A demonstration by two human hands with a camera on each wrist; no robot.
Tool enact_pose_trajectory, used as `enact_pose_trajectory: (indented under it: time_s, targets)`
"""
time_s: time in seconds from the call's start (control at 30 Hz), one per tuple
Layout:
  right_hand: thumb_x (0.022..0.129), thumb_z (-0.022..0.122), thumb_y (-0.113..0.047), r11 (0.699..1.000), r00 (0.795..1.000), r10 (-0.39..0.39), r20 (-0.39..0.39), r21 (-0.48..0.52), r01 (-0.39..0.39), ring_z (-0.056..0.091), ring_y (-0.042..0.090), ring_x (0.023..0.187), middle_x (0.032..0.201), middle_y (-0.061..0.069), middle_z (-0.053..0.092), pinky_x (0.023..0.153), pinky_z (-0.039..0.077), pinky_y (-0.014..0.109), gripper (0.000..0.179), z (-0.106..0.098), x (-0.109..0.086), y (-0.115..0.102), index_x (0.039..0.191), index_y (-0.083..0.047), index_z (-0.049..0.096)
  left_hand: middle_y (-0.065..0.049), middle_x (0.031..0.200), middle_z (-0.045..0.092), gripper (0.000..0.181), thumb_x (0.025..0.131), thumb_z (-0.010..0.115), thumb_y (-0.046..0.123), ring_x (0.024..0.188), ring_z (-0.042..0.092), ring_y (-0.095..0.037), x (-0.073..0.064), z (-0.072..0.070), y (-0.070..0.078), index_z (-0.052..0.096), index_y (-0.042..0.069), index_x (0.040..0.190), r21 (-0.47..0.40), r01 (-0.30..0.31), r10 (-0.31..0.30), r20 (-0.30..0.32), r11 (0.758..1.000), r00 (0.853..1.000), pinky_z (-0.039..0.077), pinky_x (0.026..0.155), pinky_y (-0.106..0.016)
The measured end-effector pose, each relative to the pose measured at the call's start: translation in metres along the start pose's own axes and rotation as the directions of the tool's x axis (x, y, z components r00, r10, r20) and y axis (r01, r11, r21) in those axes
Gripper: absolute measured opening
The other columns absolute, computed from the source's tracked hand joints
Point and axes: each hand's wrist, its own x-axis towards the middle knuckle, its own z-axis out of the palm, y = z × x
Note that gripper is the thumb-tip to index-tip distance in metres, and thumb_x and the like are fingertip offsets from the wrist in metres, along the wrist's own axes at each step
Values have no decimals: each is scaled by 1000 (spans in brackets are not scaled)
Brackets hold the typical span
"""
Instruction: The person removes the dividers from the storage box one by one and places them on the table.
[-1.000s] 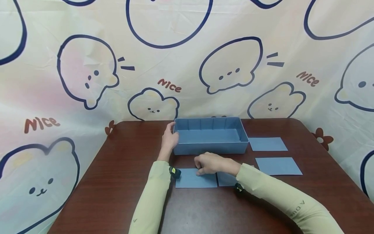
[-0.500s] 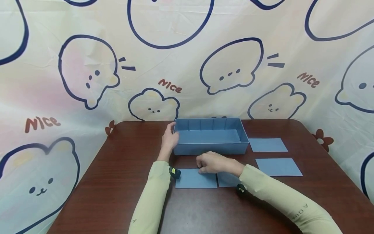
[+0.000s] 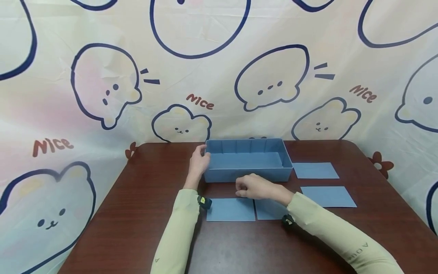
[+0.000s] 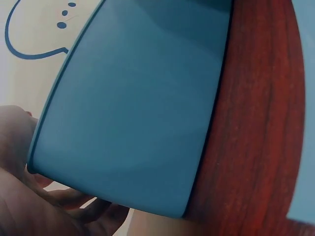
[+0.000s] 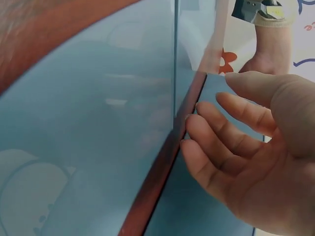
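Observation:
An open-topped blue storage box (image 3: 219, 175) stands toward the back of the table. My left hand (image 3: 199, 163) holds its left end, thumb by the front corner and fingers reaching along the end wall (image 4: 128, 108). My right hand (image 3: 258, 187), fingers loosely bent and holding nothing, hovers in front of the box's front side. Two flat blue panels, a left one (image 3: 230, 211) and a right one (image 3: 270, 210), lie side by side before the box. My right hand and forearm partly cover the right one. In the right wrist view the panels look glossy, with reflections.
Two more blue panels lie to the right, one at the back (image 3: 316, 170) beside the box and one nearer (image 3: 328, 196). Behind the brown table (image 3: 164, 171) hangs a cartoon-printed cloth (image 3: 219, 76). Wrist cameras sit on both sleeves.
My right hand has moved back and slightly right, from over the left front panel toward the box's front wall. The left hand stays on the box; the panels have not moved.

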Motion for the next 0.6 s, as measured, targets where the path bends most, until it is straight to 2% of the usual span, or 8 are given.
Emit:
enact_pose_trajectory:
  time_s: [0.27,0.43,0.6]
  targets:
    - [96,62,-27,999,998,-18,-65,27,20,50,4,57,68,-12,57,54,43,22,10,-12,-7,5,92,-20,68,-13,148,47,45,99,45,26,136,45,-35,-4,-6,-3,44,16,144,76,-18,17,12,997,1000,38,110,-57]
    - [97,61,-27,996,992,-62,-110,50,68,50,5,59,70,-11,59,55,46,23,16,-31,-14,11,96,-15,71,-14,143,52,46,98,47,27,128,51,-37,-4,-18,7,45,15,142,151,-89,87,18,984,996,42,105,-57]
    - [97,60,-24,993,979,-86,-184,61,98,55,4,60,71,-10,59,58,50,24,12,-56,-24,19,95,-15,68,-15,140,54,45,98,47,24,124,54,-35,-7,-33,20,46,13,142,263,-175,166,57,949,984,45,102,-54]
